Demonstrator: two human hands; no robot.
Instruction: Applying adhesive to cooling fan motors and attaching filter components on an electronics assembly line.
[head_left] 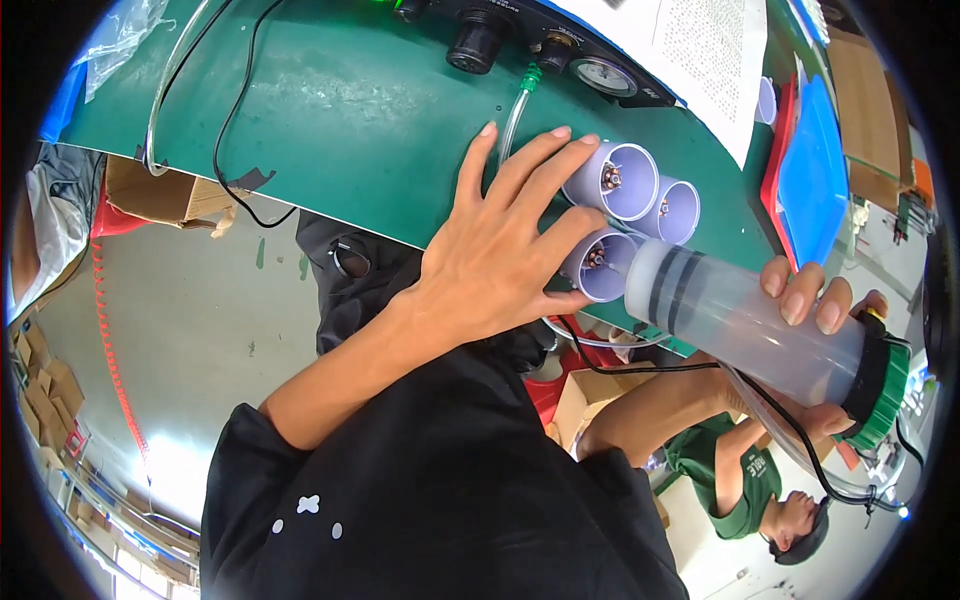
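My left hand (pixel 500 235) lies over the green table top. Its thumb and index finger pinch the near lilac plastic cup (pixel 612 285), while the other fingers stretch out beside the far cups. A second lilac cup (pixel 640 165) and a third lilac cup (pixel 682 228) stand close by. Small copper-coloured parts show inside the cups. In my right hand (pixel 808 298) is a large translucent dispensing syringe (pixel 745 315) with a black and green cap, tilted so its front end meets the near cup. The syringe's tip is hidden by the cup's rim.
At the back stands a black dispenser unit (pixel 625 95) with a gauge and knobs; a clear hose (pixel 513 125) leaves it. A printed sheet (pixel 700 60) and blue tray (pixel 815 180) lie to the right. Cables hang near my right arm. Another person (pixel 735 465) is at lower right.
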